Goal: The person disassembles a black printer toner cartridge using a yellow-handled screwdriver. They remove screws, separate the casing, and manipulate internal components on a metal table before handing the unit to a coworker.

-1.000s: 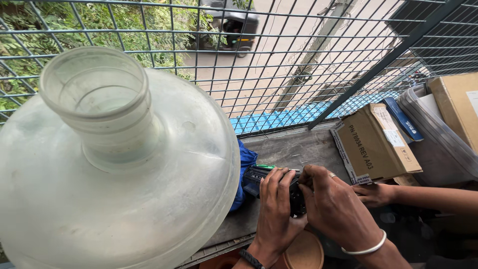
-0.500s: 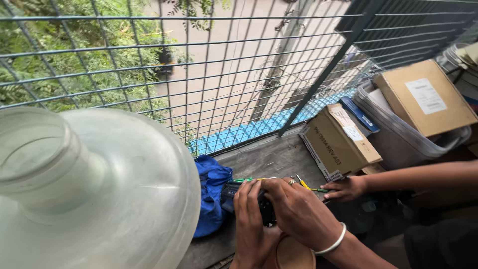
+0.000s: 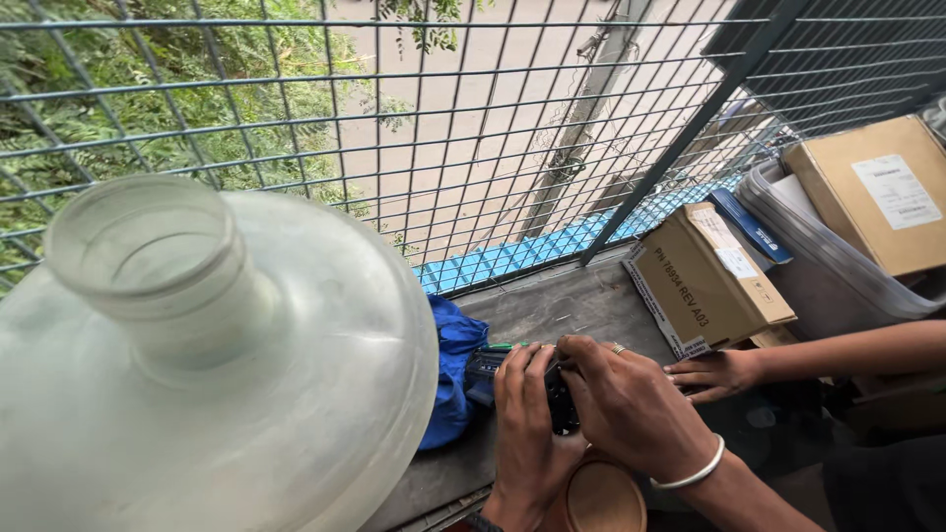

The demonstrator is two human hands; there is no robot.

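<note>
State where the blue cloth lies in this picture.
In the head view the blue cloth lies on the dark ledge, left of centre, between the big clear water jug and the person's left hand.

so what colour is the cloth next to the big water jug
Bright blue; the cloth lies bunched between the jug and the hands, clearest in the head view.

I see a dark grey worktop (image 3: pixel 552 313) running along the wire-mesh railing. Lying on it: a crumpled blue cloth (image 3: pixel 451 379) at the left, a small black device (image 3: pixel 490 366) just beside the cloth, and a brown cardboard box (image 3: pixel 708 278) at the right.
</note>
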